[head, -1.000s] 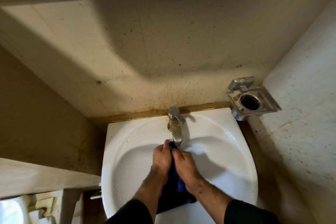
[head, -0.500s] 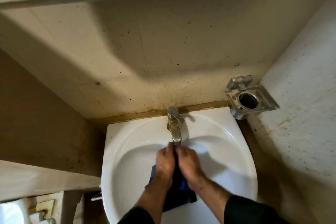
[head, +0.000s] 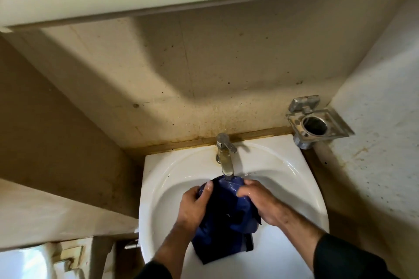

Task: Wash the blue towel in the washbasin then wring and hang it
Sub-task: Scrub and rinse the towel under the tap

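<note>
Nearest us, two dark sleeves lead to our two hands, now spread apart where half a second ago they met under the spout. Our left hand point(head: 193, 207) curls around one flank of the single blue towel point(head: 223, 217); our right hand point(head: 264, 204) grips the other flank. The towel (wet, bunched) lies in the white washbasin point(head: 158, 188), its long axis running from the near rim toward the one metal tap point(head: 224, 154). Beyond, one metal tumbler holder point(head: 317, 123) is fixed to the wall.
</note>
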